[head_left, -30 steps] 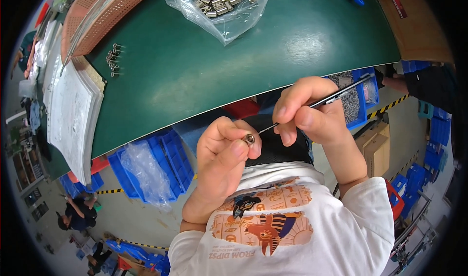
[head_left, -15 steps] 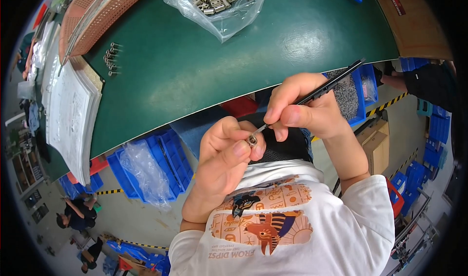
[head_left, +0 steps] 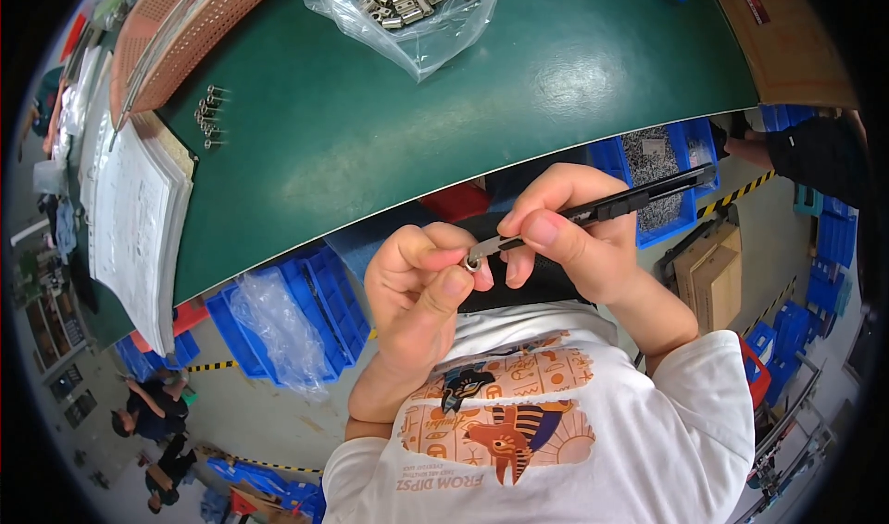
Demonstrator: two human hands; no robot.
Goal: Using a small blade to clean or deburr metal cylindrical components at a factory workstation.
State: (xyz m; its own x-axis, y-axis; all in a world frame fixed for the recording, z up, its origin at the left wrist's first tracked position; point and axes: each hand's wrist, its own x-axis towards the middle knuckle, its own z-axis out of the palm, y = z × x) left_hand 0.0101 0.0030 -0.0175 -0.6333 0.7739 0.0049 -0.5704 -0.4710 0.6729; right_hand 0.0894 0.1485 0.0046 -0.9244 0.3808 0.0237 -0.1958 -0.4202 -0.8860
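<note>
Head view: both hands meet just off the near edge of the green bench, above the person's white printed shirt
Left hand: curled, thumb and forefinger pinching a small metal part (a tiny silvery ring or sleeve, too small to tell more)
Right hand: thumb and fingers pinched on a slim black knife, handle pointing away to the right
Blade: its light tip touches the part, right at the left thumb
Part: held in the air between the two hands, clear of the bench
Bag: clear plastic, open, full of small metal pieces, at the far edge of the bench
Pins: a few small metal ones lying loose near the left edge
Papers: a thick white stack at the left edge, beside the pins
Tray: perforated, reddish, at the far left corner
Bins: blue, on the floor under the bench (one lined with clear plastic)
</note>
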